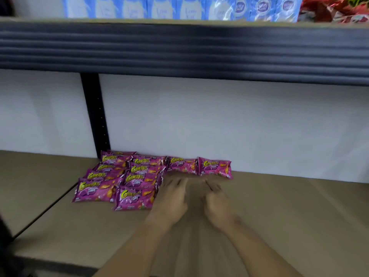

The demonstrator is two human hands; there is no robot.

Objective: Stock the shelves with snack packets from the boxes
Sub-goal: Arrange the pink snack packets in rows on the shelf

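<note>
Purple snack packets (127, 176), both hands (191, 200) seemingly empty, fingers extended

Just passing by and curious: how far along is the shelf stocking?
About ten purple snack packets already lie at the back of the brown shelf. The left hand and right hand hold nothing. Most of the shelf is bare, so plenty remains.

Count, lower shelf (279, 206): ten purple Corntoz snack packets (137, 174). Upper shelf (179, 48): roughly nine blue-and-white cartons (191, 8), edges blurred; red packets (335, 9), number unreadable. Two bare hands: left hand (171, 200), right hand (218, 204).
</note>
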